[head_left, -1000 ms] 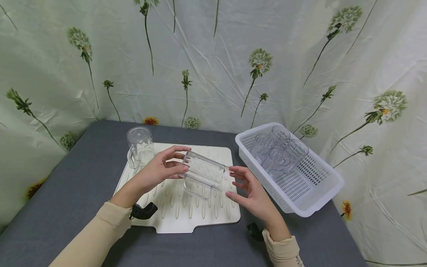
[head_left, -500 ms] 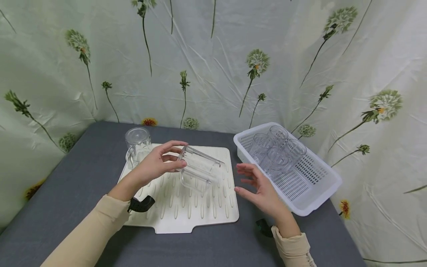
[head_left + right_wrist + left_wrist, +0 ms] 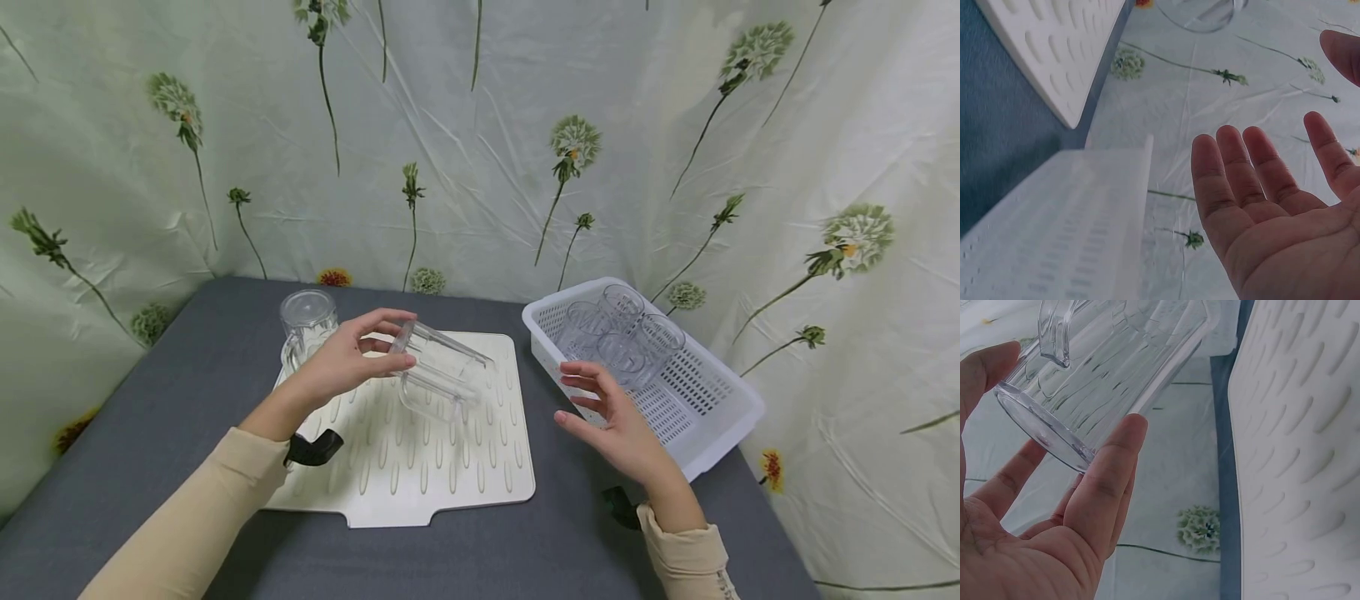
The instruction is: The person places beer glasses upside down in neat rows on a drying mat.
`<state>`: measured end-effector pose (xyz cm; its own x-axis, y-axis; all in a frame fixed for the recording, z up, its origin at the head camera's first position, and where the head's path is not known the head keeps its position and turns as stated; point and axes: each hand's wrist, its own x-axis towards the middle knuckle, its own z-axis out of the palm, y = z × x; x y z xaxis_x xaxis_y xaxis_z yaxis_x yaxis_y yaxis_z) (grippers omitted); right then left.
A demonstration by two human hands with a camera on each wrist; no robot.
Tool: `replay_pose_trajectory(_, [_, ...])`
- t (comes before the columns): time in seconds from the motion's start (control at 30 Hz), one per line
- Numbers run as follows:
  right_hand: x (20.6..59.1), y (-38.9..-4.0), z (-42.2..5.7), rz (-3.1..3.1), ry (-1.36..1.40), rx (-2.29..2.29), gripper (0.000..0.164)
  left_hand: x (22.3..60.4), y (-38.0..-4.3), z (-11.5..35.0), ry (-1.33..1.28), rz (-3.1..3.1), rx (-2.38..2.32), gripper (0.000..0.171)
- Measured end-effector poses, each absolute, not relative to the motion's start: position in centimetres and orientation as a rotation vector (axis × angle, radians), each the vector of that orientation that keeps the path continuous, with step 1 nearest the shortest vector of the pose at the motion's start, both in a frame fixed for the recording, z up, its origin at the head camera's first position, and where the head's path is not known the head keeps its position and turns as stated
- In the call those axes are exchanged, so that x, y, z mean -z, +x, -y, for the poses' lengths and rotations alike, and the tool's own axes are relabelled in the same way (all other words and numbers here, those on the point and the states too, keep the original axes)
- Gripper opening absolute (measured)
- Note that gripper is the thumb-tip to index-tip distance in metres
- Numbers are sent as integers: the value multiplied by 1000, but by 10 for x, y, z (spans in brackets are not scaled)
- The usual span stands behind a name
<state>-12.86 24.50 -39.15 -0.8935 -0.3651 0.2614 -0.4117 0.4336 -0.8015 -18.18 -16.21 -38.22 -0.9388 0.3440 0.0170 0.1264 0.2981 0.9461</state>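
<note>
My left hand [image 3: 348,358] grips a clear glass mug [image 3: 446,367] by its base end, thumb on one side and fingers on the other. The mug is tilted over the white ridged draining board [image 3: 420,500], its mouth toward the right and its handle [image 3: 1055,337] on the lower side in the head view. My right hand [image 3: 618,425] is apart from the mug, beside the white basket [image 3: 705,450], with fingers relaxed and nothing in them. The right wrist view shows the same bare palm and fingers [image 3: 1210,169] near the basket wall.
A second clear mug [image 3: 309,312] stands upside down at the board's far left corner. Several clear glasses [image 3: 622,350] stand in the basket's far part. A flowered curtain [image 3: 480,183] hangs behind the grey-covered table [image 3: 510,558].
My right hand has come away from the mug's mouth and moved right to the basket. The left hand has shifted slightly left and up, still holding the mug.
</note>
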Motion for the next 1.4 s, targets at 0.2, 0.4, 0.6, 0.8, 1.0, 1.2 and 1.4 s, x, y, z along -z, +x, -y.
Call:
replay_pose_trajectory(0.2, [387, -128, -256, 2617, 668, -1458, 57, 382, -184, 166, 441, -2429, -1655, 64])
replay_pose_trajectory(0.4, [381, -126, -268, 2641, 632, -1404, 56, 381, -187, 166, 442, -2504, -1613, 65])
replay_pose_trajectory(0.6, [377, -126, -280, 2641, 631, -1335, 55, 377, -188, 164, 410, -2592, -1531, 68])
replay_pose_trajectory(0.8, [373, -127, -290, 2630, 627, -1305, 55, 373, -190, 164, 393, -2687, -1440, 70])
replay_pose_trajectory(1.0, [369, -129, -299, 2668, 576, -1242, 55, 371, -194, 166, 406, -2755, -1379, 68])
replay_pose_trajectory(1.2, [367, -131, -308, 2696, 525, -1163, 56, 369, -198, 166, 432, -2816, -1306, 68])
replay_pose_trajectory(1.4, [363, -131, -314, 2742, 483, -1087, 58, 367, -200, 166, 456, -2858, -1235, 69])
